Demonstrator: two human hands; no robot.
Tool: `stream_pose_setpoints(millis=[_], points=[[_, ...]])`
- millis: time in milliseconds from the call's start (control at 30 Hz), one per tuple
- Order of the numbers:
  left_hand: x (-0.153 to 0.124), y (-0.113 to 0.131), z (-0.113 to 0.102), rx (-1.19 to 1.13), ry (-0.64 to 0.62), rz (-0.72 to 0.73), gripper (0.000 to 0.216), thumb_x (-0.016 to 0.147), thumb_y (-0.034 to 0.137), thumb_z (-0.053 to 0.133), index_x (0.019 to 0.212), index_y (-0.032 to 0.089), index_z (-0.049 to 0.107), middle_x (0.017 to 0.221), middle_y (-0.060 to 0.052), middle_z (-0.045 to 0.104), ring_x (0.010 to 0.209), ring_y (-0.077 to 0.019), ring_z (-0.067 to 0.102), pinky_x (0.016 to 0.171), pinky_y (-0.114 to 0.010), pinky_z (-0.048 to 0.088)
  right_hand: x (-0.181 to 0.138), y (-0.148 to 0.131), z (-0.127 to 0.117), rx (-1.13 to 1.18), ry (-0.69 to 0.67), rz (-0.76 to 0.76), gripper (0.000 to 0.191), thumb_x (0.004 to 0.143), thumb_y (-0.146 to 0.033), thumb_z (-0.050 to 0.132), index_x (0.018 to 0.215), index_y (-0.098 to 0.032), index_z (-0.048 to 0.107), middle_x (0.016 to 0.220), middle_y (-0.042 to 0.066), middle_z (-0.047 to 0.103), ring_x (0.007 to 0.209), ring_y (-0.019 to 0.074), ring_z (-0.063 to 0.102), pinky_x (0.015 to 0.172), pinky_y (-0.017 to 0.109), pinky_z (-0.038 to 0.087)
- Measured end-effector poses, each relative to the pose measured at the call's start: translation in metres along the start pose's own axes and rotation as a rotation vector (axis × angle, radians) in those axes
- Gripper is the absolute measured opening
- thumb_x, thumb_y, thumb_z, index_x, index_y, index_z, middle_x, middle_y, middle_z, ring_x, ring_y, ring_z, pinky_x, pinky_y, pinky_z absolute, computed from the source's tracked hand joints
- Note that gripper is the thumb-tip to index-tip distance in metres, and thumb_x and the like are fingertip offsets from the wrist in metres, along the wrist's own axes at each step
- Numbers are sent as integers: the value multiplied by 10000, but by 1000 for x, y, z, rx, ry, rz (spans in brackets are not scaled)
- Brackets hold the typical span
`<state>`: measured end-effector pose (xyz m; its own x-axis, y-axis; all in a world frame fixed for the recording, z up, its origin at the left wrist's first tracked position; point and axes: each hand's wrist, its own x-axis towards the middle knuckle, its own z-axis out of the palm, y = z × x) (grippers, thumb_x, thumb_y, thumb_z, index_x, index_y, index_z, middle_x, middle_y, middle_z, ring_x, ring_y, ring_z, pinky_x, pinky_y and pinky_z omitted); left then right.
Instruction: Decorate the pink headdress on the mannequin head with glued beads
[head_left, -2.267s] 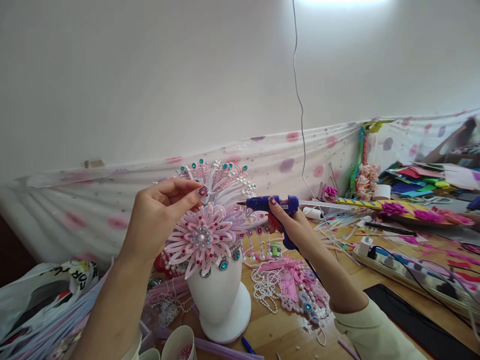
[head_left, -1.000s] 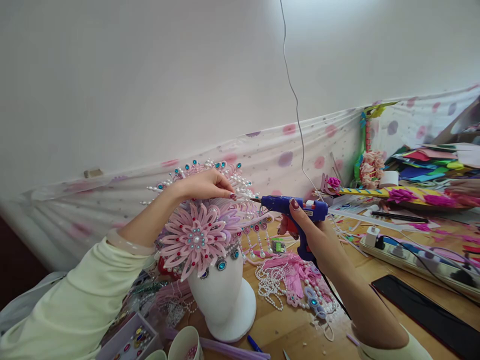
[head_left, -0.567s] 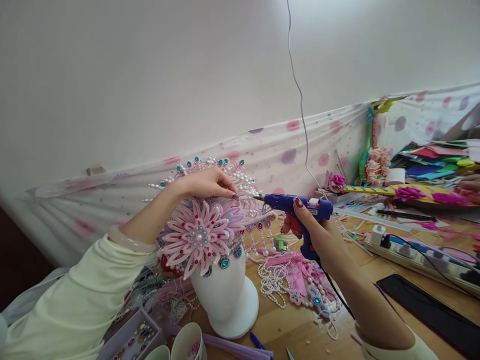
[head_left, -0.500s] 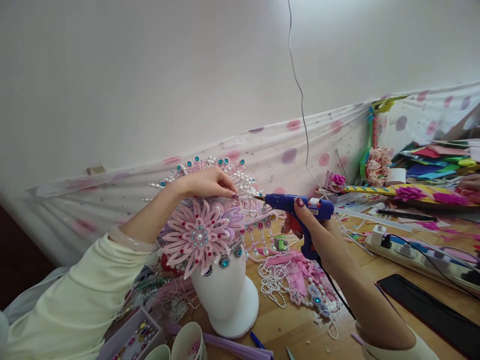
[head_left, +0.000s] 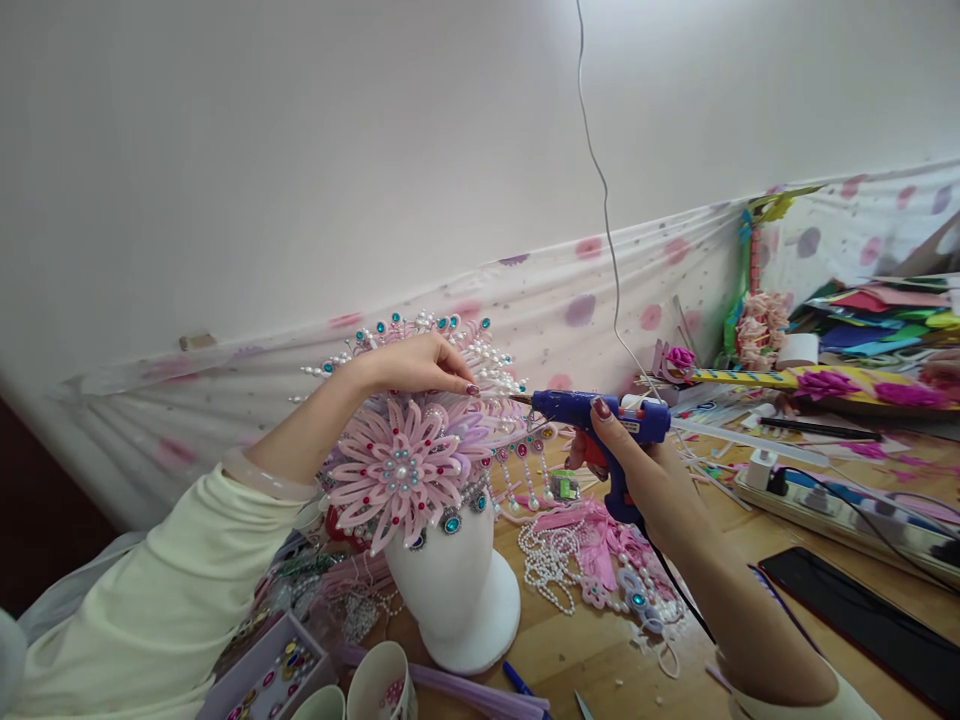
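A pink headdress (head_left: 397, 470) with looped flowers, pearls and teal gems sits on a white foam mannequin head (head_left: 442, 590). Over its top reaches my left hand (head_left: 427, 365), fingers pinched together by the pearl sprays; whatever they pinch is too small to make out. My right hand (head_left: 630, 450) is wrapped round a blue hot glue gun (head_left: 574, 408), thumb on its upper side. The gun points left, its nozzle close to my left fingertips. A clear glue stick (head_left: 750, 440) sticks out of its back end.
Bead strings and pink tassels (head_left: 600, 550) lie right of the mannequin head. A power strip (head_left: 825, 515) and a black phone (head_left: 862, 620) are at the right. Paper cups (head_left: 381, 680) and a gem box (head_left: 274, 680) stand in front. A grey cord (head_left: 604, 190) hangs behind the glue gun.
The whole view has shifted very slightly. Both hands and the glue gun keep nearly the same places relative to the headdress.
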<state>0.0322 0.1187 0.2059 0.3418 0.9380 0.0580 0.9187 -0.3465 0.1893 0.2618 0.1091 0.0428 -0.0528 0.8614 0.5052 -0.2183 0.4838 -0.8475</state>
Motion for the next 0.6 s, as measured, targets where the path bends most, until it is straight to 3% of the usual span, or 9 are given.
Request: stream_pose_setpoints(millis=[167, 333, 600], points=[[-1, 1, 0, 11, 45, -37, 315, 797, 413, 652, 949, 191, 816, 852, -42, 776, 791, -189, 638, 704, -296, 426, 0, 4, -2, -21, -8, -18, 534, 851, -718, 618, 636, -230, 595, 616, 19, 658, 538, 119, 450, 490, 277, 292], [0, 0, 2, -35, 38, -1, 281, 751, 400, 712, 877, 164, 795, 879, -70, 779, 849, -200, 658, 749, -306, 445, 0, 8, -5, -41, -20, -27, 540, 894, -692, 587, 617, -230, 616, 646, 12, 666, 553, 115, 443, 488, 281, 267], [2, 4, 2, 29, 24, 24, 225, 773, 371, 701, 817, 164, 780, 828, -55, 771, 792, -175, 643, 710, -289, 424, 1, 11, -3, -42, -26, -37, 523, 905, -679, 580, 633, -235, 626, 664, 6, 681, 593, 116, 491, 547, 263, 336]])
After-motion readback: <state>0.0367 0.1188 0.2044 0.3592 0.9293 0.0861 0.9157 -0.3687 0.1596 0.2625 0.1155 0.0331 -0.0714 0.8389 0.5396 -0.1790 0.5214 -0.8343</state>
